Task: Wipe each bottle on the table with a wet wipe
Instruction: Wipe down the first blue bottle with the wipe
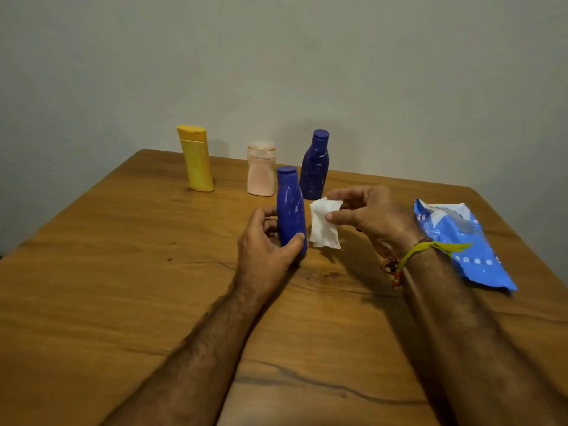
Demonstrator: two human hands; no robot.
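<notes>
Several bottles stand upright on the wooden table (123, 302). My left hand (264, 244) grips the lower part of a blue bottle (290, 207) near the table's middle; thumb on its front, fingers behind. Just to its right, my right hand (368, 216) pinches a white wet wipe (324, 226), which hangs crumpled beside the bottle, apart from it. Behind stand a second, darker blue bottle (315, 166), a pale pink bottle (261, 170) and a yellow bottle (196, 159) at the far left.
A blue wet-wipe packet (461, 241) lies flat near the table's right edge, partly behind my right wrist. A plain grey wall rises close behind the table's far edge.
</notes>
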